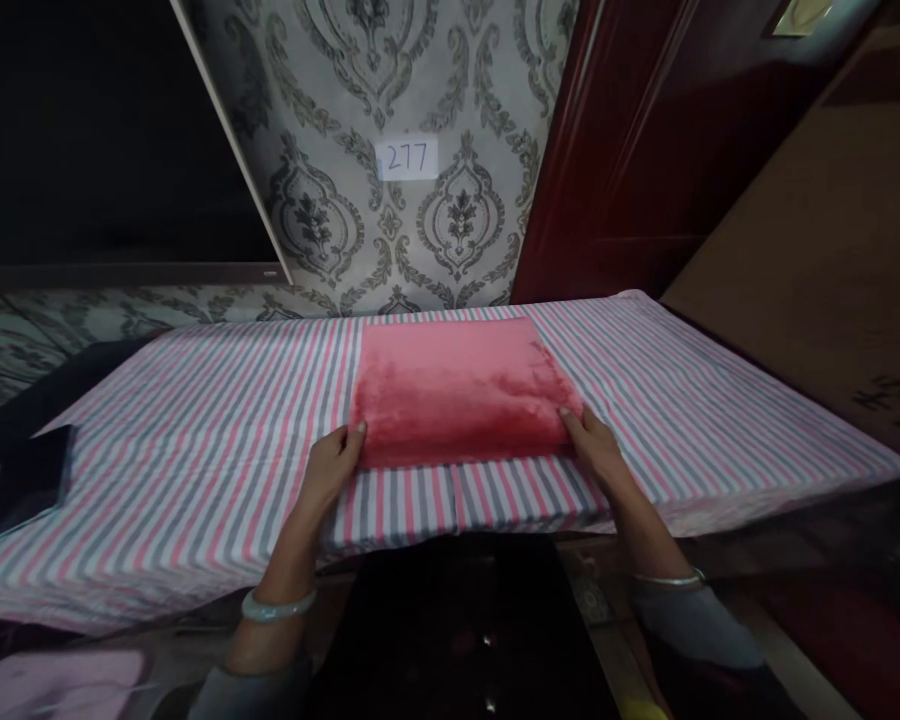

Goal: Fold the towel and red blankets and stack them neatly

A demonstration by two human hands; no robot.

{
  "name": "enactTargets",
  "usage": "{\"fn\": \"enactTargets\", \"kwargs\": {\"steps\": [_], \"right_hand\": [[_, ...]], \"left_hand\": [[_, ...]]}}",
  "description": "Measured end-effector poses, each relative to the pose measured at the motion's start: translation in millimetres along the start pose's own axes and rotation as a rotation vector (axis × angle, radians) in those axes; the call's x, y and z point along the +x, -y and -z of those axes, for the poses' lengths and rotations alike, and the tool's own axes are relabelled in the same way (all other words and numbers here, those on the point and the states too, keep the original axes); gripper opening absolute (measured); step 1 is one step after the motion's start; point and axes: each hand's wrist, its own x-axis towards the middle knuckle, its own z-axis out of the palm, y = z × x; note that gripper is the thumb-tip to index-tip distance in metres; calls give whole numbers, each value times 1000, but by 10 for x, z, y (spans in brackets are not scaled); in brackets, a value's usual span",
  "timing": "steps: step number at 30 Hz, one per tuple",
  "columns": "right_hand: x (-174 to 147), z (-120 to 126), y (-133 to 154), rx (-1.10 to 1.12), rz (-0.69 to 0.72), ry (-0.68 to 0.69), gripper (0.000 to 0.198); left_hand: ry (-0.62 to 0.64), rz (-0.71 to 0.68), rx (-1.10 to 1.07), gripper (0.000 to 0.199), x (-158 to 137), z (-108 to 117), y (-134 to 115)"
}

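A flat rectangular piece of pink and dark red plush cloth lies on the striped tablecloth. Its far part looks light pink and smooth, while the nearer part is darker and fuzzy. My left hand grips its near left corner, thumb on top. At the near right edge my right hand pinches the cloth in the same way. The fingers under both edges are mostly hidden.
A dark tablet or phone lies at the table's left end. Behind stand a patterned wall with a paper marked 277, a large screen and a dark red door. A cardboard box borders the right side.
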Motion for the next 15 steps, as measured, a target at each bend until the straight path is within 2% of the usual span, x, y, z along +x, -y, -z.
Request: {"fn": "enactTargets", "kwargs": {"steps": [2, 7, 12, 15], "right_hand": [[0, -5, -24, 46, 51, -20, 57], [-1, -19, -77, 62, 69, -26, 56], [44, -5, -135, -91, 26, -27, 55], [85, 15, -114, -58, 32, 17, 47]], "left_hand": [[14, -9, -14, 37, 12, 0, 1], [121, 64, -385, 37, 9, 0, 7], [257, 182, -389, 42, 16, 34, -12], [254, 214, -429, 43, 35, 4, -49]]}}
